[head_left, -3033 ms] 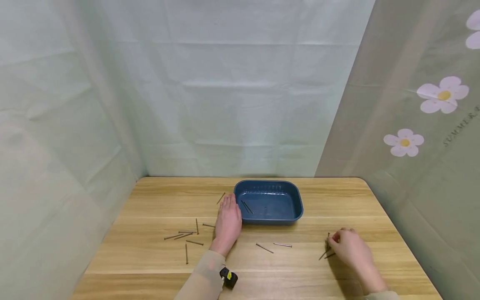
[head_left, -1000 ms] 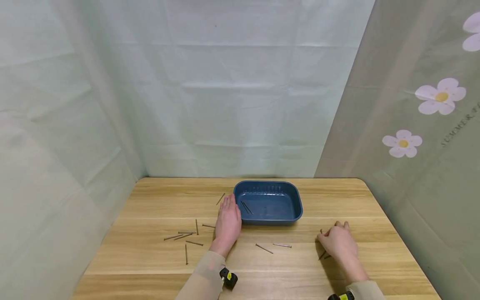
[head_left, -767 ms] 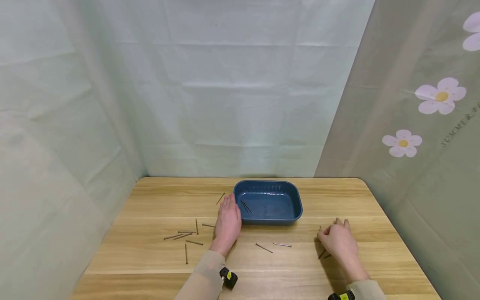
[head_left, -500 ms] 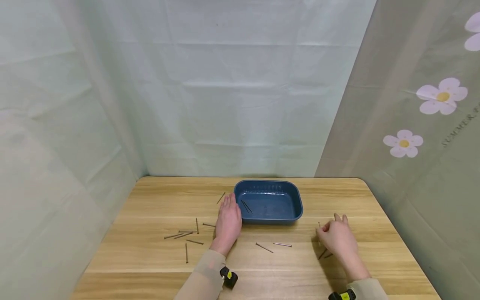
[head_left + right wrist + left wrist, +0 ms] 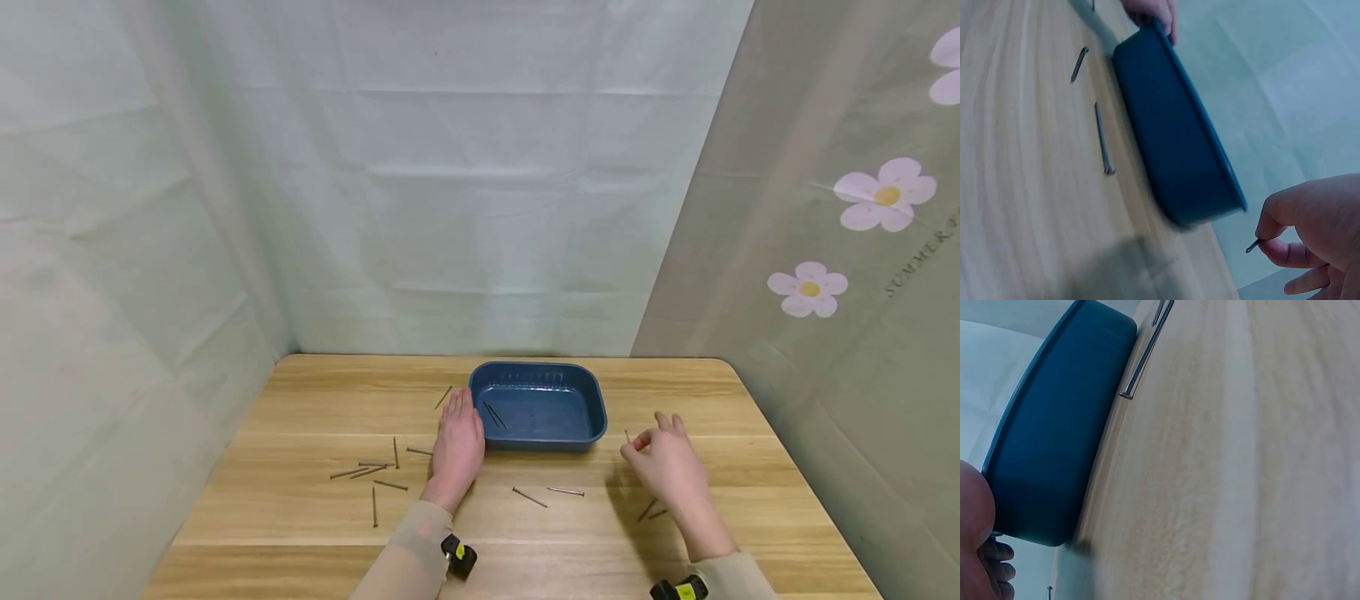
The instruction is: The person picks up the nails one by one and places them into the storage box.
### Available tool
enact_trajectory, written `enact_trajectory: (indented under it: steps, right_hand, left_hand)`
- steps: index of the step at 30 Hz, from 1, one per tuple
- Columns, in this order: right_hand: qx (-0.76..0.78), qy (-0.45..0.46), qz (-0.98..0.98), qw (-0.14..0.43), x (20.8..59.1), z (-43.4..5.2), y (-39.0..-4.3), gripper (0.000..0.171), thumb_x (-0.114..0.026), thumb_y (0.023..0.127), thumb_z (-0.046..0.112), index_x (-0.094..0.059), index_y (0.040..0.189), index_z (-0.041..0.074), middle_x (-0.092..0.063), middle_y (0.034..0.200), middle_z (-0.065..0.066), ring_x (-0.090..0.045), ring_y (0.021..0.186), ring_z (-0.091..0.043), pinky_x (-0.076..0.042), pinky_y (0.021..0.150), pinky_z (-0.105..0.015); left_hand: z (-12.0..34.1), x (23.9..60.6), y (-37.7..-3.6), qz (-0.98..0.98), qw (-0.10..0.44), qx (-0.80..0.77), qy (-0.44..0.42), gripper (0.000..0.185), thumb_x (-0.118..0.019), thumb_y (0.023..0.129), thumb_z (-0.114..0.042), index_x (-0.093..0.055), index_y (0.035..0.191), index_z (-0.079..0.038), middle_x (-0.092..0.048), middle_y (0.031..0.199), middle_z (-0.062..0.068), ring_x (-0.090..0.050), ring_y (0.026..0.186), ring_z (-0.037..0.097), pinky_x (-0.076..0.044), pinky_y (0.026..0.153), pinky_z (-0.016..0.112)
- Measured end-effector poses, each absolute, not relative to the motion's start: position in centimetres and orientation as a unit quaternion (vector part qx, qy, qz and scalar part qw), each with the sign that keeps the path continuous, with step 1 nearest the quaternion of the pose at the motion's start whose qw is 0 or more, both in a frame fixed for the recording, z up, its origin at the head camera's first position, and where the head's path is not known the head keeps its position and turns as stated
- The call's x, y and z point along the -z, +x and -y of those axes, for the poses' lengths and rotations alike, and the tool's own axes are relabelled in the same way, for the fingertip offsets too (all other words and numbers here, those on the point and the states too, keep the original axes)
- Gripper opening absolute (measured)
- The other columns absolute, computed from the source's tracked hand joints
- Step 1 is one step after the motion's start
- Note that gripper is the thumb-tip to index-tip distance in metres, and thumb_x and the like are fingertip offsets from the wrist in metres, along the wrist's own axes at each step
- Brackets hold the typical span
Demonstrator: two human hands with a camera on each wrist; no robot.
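My right hand [image 5: 671, 467] is raised over the table to the right of a blue plastic tray [image 5: 540, 443]. Thumb and index finger pinch a nail [image 5: 1254, 245], whose short end sticks out past the fingertips; the rest is hidden. My left hand [image 5: 457, 442] rests with straight fingers along the tray's left side. Inside the tray lie two nails [image 5: 495, 415]. Below the right hand, two more nails [image 5: 648, 509] lie close together on the wood. In front of the tray are a slanted nail [image 5: 530, 497] and a nearly level nail [image 5: 566, 492].
Several nails [image 5: 367, 467] lie scattered on the wooden table [image 5: 300, 408] left of the left forearm. One nail [image 5: 443, 397] is by the left fingertips. Pale cloth [image 5: 487, 208] hangs behind the table and along both sides.
My right hand has lifted with the pinched nail and moved left and away from me, leaving two nails behind on the table. The left hand and tray have stayed put.
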State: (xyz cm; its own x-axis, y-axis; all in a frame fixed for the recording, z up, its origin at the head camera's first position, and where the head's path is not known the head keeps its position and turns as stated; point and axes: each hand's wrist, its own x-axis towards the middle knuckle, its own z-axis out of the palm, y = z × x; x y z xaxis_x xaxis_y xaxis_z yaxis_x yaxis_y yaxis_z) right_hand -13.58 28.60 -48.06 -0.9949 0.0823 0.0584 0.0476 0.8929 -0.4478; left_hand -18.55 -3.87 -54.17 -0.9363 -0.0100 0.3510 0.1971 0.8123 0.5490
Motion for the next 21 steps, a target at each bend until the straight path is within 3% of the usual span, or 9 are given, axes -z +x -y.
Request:
enact_trajectory:
  steps: [6, 15, 21]
  right_hand:
    - [-0.238, -0.028, 0.970, 0.046, 47.2, -27.3, -14.0, 0.018, -0.068, 0.091, 0.027, -0.072, 0.079, 0.014, -0.043, 0.158, -0.037, -0.027, 0.154, -0.057, -0.055, 0.092, -0.071]
    - [-0.240, 0.007, 0.969, 0.065, 46.4, -25.2, -14.7, 0.016, -0.069, 0.090, 0.023, -0.071, 0.076, 0.016, -0.046, 0.158, -0.034, -0.031, 0.154, -0.053, -0.051, 0.103, -0.069]
    - [-0.227, 0.047, 0.970, 0.077, 46.3, -23.4, -15.7, 0.019, -0.072, 0.090, 0.022, -0.068, 0.072, 0.017, -0.049, 0.155, -0.036, -0.034, 0.152, -0.054, -0.056, 0.098, -0.064]
  left_hand:
    - [3.9, 54.2, -18.6, 0.939, 0.167, 0.297, -0.048, 0.046, -0.046, 0.113, -0.009, -0.047, 0.152, 0.016, -0.050, 0.155, 0.032, -0.045, 0.148, 0.046, -0.035, 0.123, 0.058]
    - [3.8, 54.5, -18.7, 0.942, 0.165, 0.289, -0.046, 0.046, -0.048, 0.112, -0.009, -0.047, 0.151, 0.016, -0.051, 0.154, 0.033, -0.046, 0.147, 0.046, -0.037, 0.122, 0.059]
    - [3.8, 54.4, -18.7, 0.943, 0.163, 0.287, -0.043, 0.046, -0.047, 0.113, -0.010, -0.047, 0.151, 0.016, -0.051, 0.155, 0.032, -0.046, 0.148, 0.046, -0.036, 0.123, 0.058]
